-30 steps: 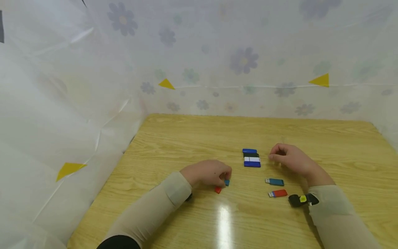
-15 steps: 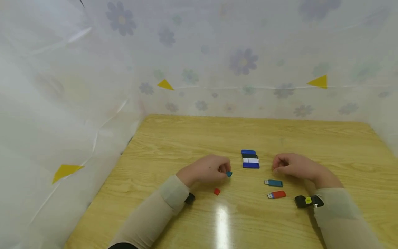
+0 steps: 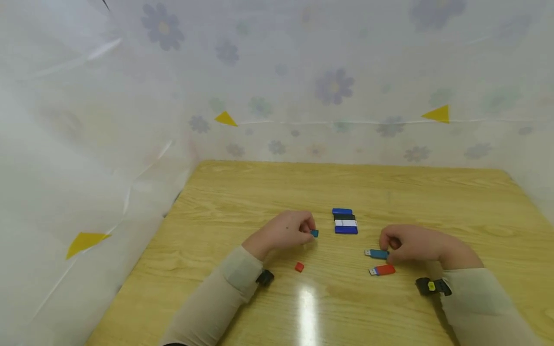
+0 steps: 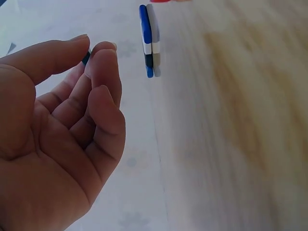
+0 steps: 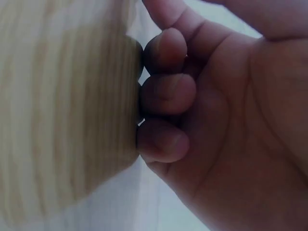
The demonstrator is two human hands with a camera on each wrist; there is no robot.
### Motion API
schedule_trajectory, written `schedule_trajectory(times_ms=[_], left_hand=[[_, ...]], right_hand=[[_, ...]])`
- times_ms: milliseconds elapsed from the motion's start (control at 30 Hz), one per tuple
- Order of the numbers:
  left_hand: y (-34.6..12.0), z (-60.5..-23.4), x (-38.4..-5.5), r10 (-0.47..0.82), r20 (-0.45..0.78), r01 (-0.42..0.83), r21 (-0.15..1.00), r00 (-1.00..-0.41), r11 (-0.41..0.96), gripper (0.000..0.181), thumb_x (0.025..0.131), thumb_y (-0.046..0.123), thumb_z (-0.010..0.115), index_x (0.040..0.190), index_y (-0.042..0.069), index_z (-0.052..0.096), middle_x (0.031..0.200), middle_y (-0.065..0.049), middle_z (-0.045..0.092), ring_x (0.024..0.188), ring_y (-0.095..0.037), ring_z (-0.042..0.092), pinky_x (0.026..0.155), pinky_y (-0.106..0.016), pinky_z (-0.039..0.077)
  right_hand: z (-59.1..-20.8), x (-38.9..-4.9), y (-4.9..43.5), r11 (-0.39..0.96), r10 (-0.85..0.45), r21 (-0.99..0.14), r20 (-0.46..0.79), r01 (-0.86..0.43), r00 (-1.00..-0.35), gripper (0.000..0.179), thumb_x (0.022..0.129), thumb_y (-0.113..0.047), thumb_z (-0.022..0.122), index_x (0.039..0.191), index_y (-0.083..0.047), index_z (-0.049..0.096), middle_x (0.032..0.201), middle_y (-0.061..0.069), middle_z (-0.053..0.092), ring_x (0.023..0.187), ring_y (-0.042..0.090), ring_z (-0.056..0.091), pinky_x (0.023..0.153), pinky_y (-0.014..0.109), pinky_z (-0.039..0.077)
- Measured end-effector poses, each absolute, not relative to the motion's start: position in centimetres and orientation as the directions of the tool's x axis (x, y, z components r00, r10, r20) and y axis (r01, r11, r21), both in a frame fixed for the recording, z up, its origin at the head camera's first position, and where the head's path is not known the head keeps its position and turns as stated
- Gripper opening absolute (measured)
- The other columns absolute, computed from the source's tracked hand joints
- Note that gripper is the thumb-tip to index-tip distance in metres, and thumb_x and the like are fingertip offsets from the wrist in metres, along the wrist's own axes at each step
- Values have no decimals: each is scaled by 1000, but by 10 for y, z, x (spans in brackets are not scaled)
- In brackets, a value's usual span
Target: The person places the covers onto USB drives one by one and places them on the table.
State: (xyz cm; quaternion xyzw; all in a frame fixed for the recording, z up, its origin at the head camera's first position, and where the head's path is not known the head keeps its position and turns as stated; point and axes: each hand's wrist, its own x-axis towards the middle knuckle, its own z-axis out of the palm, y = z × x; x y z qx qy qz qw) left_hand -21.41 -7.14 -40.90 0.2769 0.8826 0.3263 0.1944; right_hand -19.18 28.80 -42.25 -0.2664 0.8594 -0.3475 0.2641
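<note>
My left hand (image 3: 281,233) pinches a small teal USB cap (image 3: 314,233) between thumb and index finger, held over the table; in the left wrist view only a dark sliver of the cap (image 4: 86,58) shows. At the right, my right hand (image 3: 417,245) pinches the right end of a teal USB stick (image 3: 376,253), its metal plug pointing left. Three curled fingers (image 5: 168,89) rest against the tabletop in the right wrist view, where the stick is out of sight. Just in front of that stick lies a red USB stick (image 3: 383,270), uncapped. Its likely match, a red cap (image 3: 299,266), lies below my left hand.
A row of several closed USB sticks, blue, black and white (image 3: 345,223), lies side by side between the hands, slightly farther back. The wood-grain table (image 3: 242,187) meets a flowered plastic sheet (image 3: 277,86) at the back and left.
My left hand has lifted the teal cap off the table and moved slightly away from me. My right hand has come down and toward me onto the teal USB stick.
</note>
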Motion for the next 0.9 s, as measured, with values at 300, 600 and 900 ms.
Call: schedule_trajectory(times_ms=[300,600,900], left_hand=[[-72,-411,-212,611,-157,329,725,-776,605,13,96,20,72,105,20,63,84,5,70,71,-12,64,64,-29,53],[-70,-409,-209,582,-156,295,741,-798,604,16,95,19,74,106,20,63,90,9,68,77,-12,64,65,-31,53],[-70,-408,-208,535,-138,250,769,-834,588,17,93,20,76,105,21,63,93,9,68,82,-11,64,69,-32,52]], right_hand=[[-419,-191,281,664,-622,-681,-272,-310,-734,23,80,-7,76,90,-11,55,72,-2,44,63,12,42,58,29,34],[-428,-195,302,605,-611,-742,-202,-287,-766,17,93,-20,74,100,-13,60,80,1,57,67,13,52,60,29,43],[-422,-192,291,498,-518,-829,-48,-255,-854,16,96,-15,72,105,-8,61,83,7,64,70,19,58,63,30,49]])
